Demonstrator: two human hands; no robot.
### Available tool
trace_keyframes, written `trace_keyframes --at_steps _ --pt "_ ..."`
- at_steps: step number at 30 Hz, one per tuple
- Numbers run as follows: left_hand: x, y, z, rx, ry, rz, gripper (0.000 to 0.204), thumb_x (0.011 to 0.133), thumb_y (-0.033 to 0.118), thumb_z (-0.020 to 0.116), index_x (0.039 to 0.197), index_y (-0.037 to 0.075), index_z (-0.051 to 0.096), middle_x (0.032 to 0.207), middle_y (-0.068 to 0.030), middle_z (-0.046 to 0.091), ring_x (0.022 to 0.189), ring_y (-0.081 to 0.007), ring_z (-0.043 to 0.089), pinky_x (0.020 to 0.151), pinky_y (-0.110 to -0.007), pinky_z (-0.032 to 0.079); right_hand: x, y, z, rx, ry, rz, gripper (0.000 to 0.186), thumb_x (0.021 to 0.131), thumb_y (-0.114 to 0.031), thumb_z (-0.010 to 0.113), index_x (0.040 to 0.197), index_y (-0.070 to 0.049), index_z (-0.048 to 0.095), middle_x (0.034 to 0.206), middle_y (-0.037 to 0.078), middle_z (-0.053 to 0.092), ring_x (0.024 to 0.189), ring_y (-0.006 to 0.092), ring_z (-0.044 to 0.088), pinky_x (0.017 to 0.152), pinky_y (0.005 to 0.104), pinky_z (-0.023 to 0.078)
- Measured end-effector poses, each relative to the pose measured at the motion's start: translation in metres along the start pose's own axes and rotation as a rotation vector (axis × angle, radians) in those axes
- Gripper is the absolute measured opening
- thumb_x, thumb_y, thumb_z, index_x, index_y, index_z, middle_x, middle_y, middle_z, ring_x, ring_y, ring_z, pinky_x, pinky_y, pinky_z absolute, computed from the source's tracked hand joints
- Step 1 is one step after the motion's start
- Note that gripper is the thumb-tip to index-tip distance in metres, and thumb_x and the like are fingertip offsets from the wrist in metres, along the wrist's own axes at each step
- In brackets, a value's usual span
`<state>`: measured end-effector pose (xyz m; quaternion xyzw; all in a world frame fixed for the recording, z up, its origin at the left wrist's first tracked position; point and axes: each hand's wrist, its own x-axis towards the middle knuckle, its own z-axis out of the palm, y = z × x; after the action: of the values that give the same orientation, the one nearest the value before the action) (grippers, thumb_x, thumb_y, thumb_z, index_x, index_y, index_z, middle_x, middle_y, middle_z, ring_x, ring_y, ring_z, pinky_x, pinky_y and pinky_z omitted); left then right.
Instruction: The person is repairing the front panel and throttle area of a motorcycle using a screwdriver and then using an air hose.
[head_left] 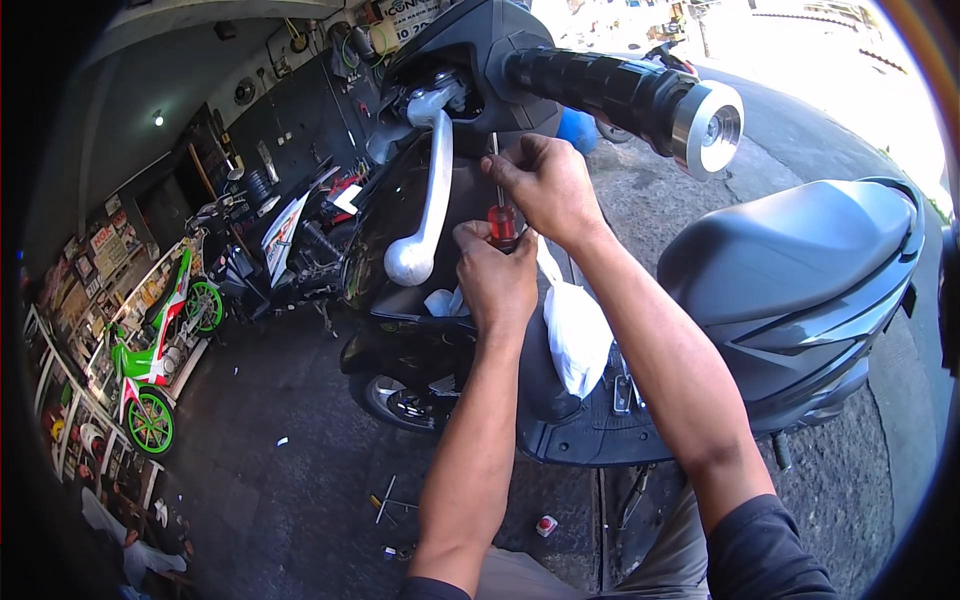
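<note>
My left hand (497, 285) is closed round the red handle of a screwdriver (502, 222), whose metal shaft points up at the underside of a scooter's dark handlebar cover (490, 60). Higher up, my right hand (552, 195) is closed, its thumb and fingertips pinching the shaft just below the cover. A silver brake lever (437, 190) hangs down to the left of both hands. The black handlebar grip (600, 85), with a silver end weight, sticks out to the upper right. Where the screwdriver's tip meets the cover is hard to make out.
A white plastic bag (577, 335) hangs below my hands above the scooter's footboard (600, 440). The grey seat (790, 250) is at right. On the floor lie a T-handle wrench (387, 498) and a small red-and-white item (546, 525). A green minibike (150, 360) stands left.
</note>
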<state>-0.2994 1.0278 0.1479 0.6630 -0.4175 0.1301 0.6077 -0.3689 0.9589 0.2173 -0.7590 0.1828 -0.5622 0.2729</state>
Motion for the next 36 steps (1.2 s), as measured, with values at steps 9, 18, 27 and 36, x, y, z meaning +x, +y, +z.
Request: trace_keyframes --at_steps 9,18,27,36 --pt "0.007 -0.016 0.002 -0.253 -0.112 0.089 0.027 0.089 0.018 0.069 0.098 -0.006 0.059 0.087 -0.0179 0.067 0.079 -0.028 0.065 0.072 -0.038 0.049 0.011 0.009 0.007 0.218 -0.02 -0.074 0.039 0.091 -0.029 0.058 0.105 0.005 0.067 0.084 0.022 0.068 0.081 0.0323 0.068 0.078 0.0396 0.049" --pt "0.008 -0.019 0.007 -0.446 -0.103 0.009 0.019 0.092 0.011 0.064 0.101 -0.005 0.058 0.084 -0.0067 0.064 0.072 -0.0088 0.057 0.065 -0.023 0.045 0.014 0.015 0.015 0.254 0.073 0.099 0.031 0.085 -0.028 0.068 0.094 0.001 0.067 0.081 0.015 0.068 0.077 0.0208 0.065 0.077 0.0352 0.049" --pt "0.007 -0.019 0.008 -0.597 -0.178 -0.093 0.023 0.098 0.021 0.046 0.095 0.003 0.059 0.073 -0.0002 0.056 0.059 -0.0061 0.049 0.053 -0.021 0.041 0.016 -0.003 0.023 1.106 0.077 0.312 0.014 0.087 -0.001 0.055 0.097 0.004 0.061 0.087 0.012 0.067 0.072 0.0181 0.065 0.066 0.0305 0.055" --pt "-0.001 -0.016 -0.005 -0.605 -0.196 -0.123 0.021 0.094 0.019 0.045 0.089 0.002 0.055 0.066 -0.0029 0.054 0.052 -0.008 0.05 0.046 -0.022 0.04 0.014 0.001 0.038 1.348 0.059 0.335 0.014 0.084 -0.008 0.061 0.098 -0.004 0.062 0.083 0.006 0.065 0.065 0.0136 0.059 0.061 0.0269 0.049"
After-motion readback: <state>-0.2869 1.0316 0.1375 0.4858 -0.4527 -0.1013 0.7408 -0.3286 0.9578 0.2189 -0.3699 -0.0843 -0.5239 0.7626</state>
